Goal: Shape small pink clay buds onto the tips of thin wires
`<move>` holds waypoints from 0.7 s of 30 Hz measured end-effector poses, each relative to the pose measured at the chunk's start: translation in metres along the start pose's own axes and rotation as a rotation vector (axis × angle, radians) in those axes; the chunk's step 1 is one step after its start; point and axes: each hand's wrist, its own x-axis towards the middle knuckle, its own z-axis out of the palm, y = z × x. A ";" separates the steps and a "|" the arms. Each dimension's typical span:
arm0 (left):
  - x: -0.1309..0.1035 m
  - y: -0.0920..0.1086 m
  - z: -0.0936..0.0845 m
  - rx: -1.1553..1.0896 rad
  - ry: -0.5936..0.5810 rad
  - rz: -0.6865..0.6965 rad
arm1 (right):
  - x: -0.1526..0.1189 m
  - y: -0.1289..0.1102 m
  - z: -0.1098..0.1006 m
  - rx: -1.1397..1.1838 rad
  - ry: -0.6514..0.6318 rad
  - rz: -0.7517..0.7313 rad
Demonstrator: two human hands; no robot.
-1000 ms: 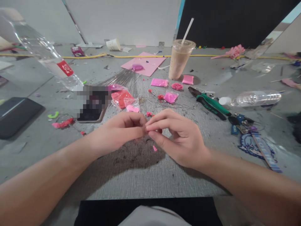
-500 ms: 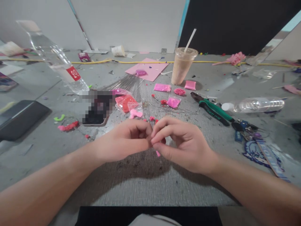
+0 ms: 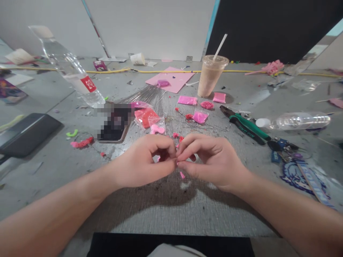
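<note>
My left hand (image 3: 150,162) and my right hand (image 3: 211,160) meet fingertip to fingertip above the grey table (image 3: 150,217). Both are closed in a pinch; whatever sits between the fingertips is too small or hidden to name. A small pink scrap (image 3: 182,175) lies on the table just below the fingers. Behind the fingertips are small red-pink lumps (image 3: 175,135), partly covered by my right hand. Further back lie a bag of red clay (image 3: 145,117), a bag with a pink piece (image 3: 157,128) and a pink packet (image 3: 200,116).
Left stand a tilted-looking water bottle (image 3: 71,67), a phone (image 3: 116,125) and a dark case (image 3: 29,134). Thin wires (image 3: 144,93) fan out from pink paper (image 3: 179,80). An iced drink (image 3: 211,76) stands behind green-handled pliers (image 3: 246,126); a second bottle (image 3: 297,120) lies right.
The view has shifted slightly, so the table things appear a little further right. My hands stay pinched together, with the left fingers curled in a slightly wider arch.
</note>
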 end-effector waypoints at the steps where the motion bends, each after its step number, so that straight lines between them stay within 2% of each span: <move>1: 0.000 0.001 0.000 0.032 0.011 0.016 | 0.000 0.000 0.000 0.009 0.006 0.013; 5: -0.001 0.004 0.000 0.140 0.062 0.055 | -0.002 -0.001 0.002 0.045 0.005 0.114; 13: -0.003 0.000 0.004 0.315 0.149 0.182 | -0.005 0.002 0.007 0.327 -0.010 0.478; 18: -0.003 0.002 0.003 0.322 0.230 0.130 | -0.003 0.002 0.004 0.453 -0.013 0.440; 21: -0.002 0.003 0.002 0.296 0.235 0.089 | -0.004 -0.001 0.001 0.388 -0.014 0.352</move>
